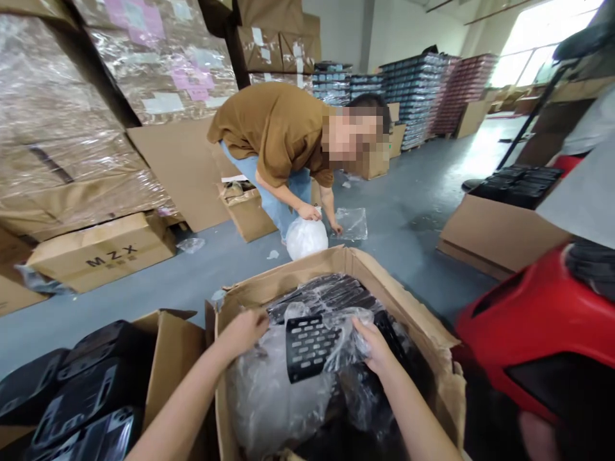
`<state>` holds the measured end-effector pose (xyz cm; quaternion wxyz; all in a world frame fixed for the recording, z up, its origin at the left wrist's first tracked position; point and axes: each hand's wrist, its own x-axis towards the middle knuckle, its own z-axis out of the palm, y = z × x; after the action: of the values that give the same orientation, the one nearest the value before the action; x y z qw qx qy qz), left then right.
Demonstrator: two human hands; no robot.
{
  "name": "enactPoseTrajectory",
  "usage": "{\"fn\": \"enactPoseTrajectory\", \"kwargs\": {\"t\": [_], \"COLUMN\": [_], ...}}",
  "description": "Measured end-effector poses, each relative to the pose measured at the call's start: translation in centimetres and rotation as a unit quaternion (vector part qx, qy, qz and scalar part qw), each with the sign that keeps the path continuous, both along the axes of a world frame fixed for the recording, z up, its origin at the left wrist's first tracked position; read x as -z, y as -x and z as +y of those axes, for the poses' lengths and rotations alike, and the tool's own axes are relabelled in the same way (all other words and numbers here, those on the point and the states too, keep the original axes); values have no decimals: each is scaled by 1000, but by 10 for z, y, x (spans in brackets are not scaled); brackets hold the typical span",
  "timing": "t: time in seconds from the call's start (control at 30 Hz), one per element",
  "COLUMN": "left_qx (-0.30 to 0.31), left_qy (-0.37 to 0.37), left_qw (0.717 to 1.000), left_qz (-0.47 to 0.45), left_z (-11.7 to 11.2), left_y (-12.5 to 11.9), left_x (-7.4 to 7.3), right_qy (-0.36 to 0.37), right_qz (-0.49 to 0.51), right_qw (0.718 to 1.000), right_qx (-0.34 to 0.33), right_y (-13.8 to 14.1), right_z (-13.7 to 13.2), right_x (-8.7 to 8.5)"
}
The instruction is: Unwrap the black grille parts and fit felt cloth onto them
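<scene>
A black slotted plastic panel sits partly in a clear plastic bag above an open cardboard box. My right hand is closed on the bag's bunched film, just right of the panel. Over the box's left side, my left hand has its fingers curled together, left of the panel. Whether it holds anything I cannot make out. Below lie a cloudy plastic bag and more dark pieces wrapped in film.
Another box with black plastic parts stands at the left. Across from me, a person in a brown shirt bends over a white plastic bundle. A red plastic seat-like object and a box of black parts are at the right.
</scene>
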<state>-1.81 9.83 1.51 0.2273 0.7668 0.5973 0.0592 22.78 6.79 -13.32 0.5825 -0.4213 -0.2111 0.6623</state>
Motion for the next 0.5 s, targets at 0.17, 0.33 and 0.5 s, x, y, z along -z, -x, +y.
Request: {"fn": "enactPoseTrajectory", "kwargs": {"t": [0.17, 0.33, 0.5], "left_qx": [110, 131, -3], "left_qy": [-5, 72, 315], "left_qw": [994, 985, 942], "left_qz": [19, 84, -119], "left_z": [-13, -37, -45], "left_y": [-41, -78, -111], "left_x": [-21, 30, 86], "right_qy": [-68, -104, -104], "right_qz": [-132, -260, -383], "right_qw": [988, 959, 911], "right_qx": [-29, -32, 114], "right_y": [-11, -54, -112], "right_z": [4, 20, 26], "right_x": [-15, -42, -77]}}
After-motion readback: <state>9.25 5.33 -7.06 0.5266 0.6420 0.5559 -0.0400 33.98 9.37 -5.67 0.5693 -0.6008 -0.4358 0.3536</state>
